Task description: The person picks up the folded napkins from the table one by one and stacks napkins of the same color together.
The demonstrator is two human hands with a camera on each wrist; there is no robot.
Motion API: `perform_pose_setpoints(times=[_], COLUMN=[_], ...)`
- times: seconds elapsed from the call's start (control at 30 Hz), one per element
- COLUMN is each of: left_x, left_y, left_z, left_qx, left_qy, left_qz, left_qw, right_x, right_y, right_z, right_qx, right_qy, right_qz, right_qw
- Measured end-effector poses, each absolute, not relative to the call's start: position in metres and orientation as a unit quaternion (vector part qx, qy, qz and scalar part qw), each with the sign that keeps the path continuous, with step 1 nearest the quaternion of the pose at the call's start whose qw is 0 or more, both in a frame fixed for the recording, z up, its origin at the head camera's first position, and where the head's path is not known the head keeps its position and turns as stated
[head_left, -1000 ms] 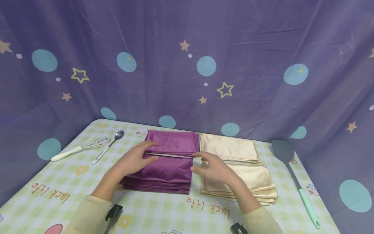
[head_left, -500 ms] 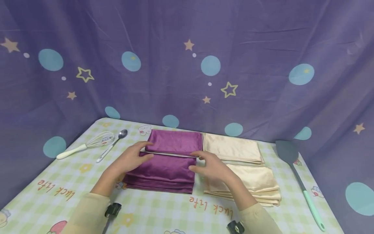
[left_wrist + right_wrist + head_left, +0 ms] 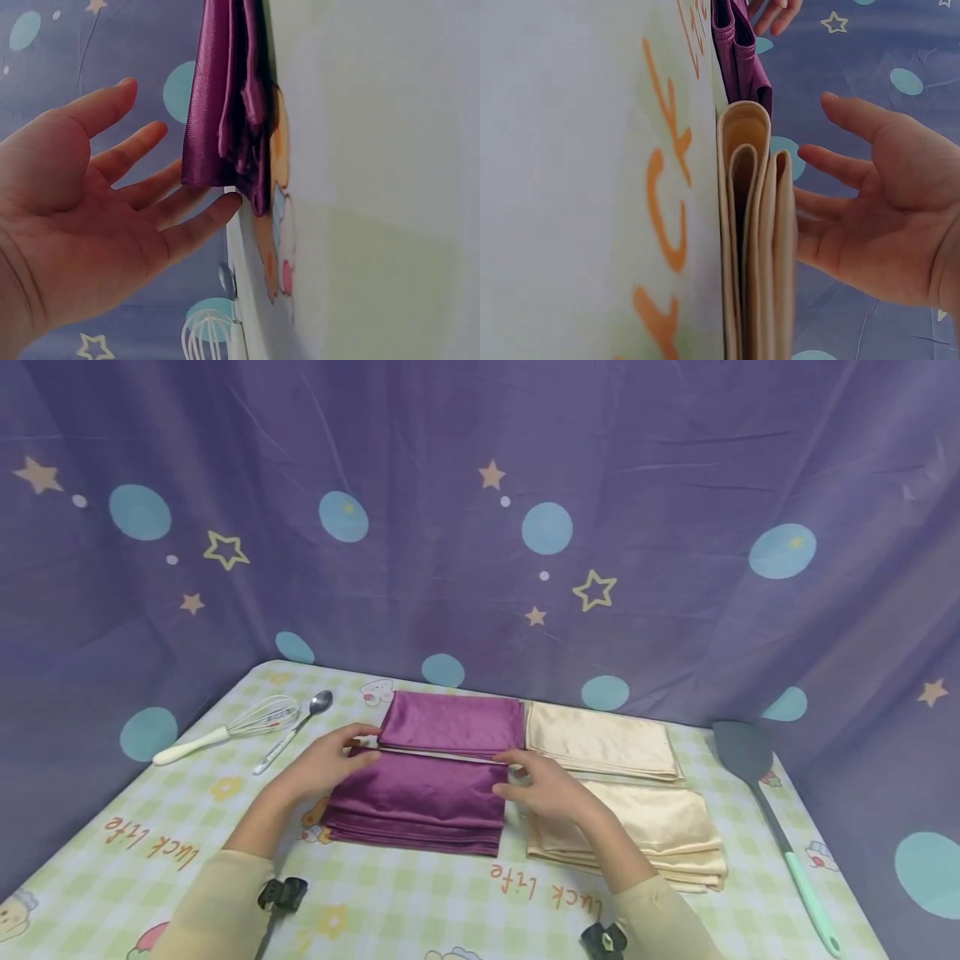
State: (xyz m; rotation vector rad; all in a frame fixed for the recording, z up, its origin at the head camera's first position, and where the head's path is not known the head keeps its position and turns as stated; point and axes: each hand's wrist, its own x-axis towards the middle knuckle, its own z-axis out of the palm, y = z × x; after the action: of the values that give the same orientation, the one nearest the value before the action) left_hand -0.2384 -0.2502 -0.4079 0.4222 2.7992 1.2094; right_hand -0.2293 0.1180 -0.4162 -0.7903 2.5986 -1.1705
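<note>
Resting on the near purple stack [image 3: 420, 806], left hand [image 3: 324, 766] at its far-left corner, fingers straight and relaxed, right hand [image 3: 546, 789] at its right edge, fingers loose, gripping nothing, cream stack [image 3: 660, 831] just right, tablecloth [image 3: 187, 802] underneath.

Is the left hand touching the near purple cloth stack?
Touching. In the left wrist view the fingertips of the left hand rest against the edge of the purple cloth stack.
</note>
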Motion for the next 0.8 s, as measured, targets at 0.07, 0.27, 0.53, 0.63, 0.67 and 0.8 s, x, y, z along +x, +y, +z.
perform_pose_setpoints(times=[0.07,0.27,0.53,0.63,0.67,0.8], left_x=[-0.238,-0.24,-0.242,-0.243,-0.243,-0.242], left_y=[-0.253,-0.26,-0.266,-0.268,-0.268,-0.268], left_z=[-0.408,-0.413,-0.421,-0.421,-0.421,-0.42], left_qx=[0.134,0.127,0.128,0.123,0.12,0.105], left_qy=[0.908,0.903,0.894,0.894,0.894,0.895], left_qz=[0.394,0.406,0.426,0.428,0.429,0.43], left_qw=[0.038,0.056,0.058,0.054,0.054,0.061], right_x=[-0.231,-0.237,-0.243,-0.245,-0.245,-0.246], right_y=[0.117,0.112,0.109,0.109,0.109,0.109], right_z=[-0.418,-0.424,-0.43,-0.432,-0.432,-0.433], right_qx=[-0.264,-0.249,-0.208,-0.199,-0.198,-0.199], right_qy=[0.875,0.88,0.886,0.884,0.882,0.88], right_qz=[-0.396,-0.399,-0.409,-0.42,-0.424,-0.428], right_qw=[0.089,0.068,0.061,0.053,0.051,0.051])
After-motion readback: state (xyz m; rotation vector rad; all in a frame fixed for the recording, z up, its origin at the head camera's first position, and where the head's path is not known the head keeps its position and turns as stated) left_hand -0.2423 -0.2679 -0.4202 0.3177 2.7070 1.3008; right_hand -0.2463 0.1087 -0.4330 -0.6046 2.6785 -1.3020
